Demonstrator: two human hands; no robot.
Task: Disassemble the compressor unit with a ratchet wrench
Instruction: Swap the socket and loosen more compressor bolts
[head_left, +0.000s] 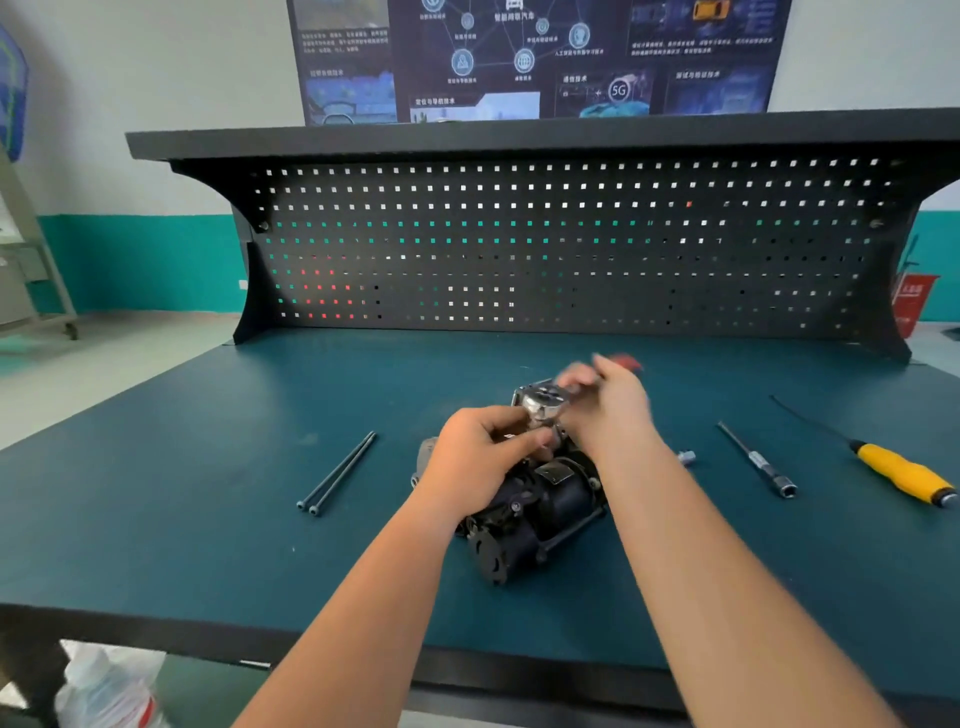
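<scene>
The compressor unit (540, 512), a black body with a grey metal end, lies on its side near the middle of the dark teal surface (208, 519). The left hand (483, 457) comes in from below, and its thumb and curled fingers grip the upper part of the unit, just under the shiny round head of the ratchet wrench (543, 404). The right hand (610, 405) is blurred; its fingers are wrapped around the wrench handle, whose red end shows just past the knuckles. Exactly where the wrench head seats on the unit is hidden by the fingers. To the left of the unit, two long dark bolts (337, 474) lie side by side, touching. To the right, a small silver socket (687, 457) shows just beside the right forearm. Farther right lie an extension bar with a socket on its near end (758, 461) and a yellow-handled screwdriver (901, 473), each apart from the other. A black pegboard (519, 249) rises behind the surface with a dark poster (519, 57) above it.
</scene>
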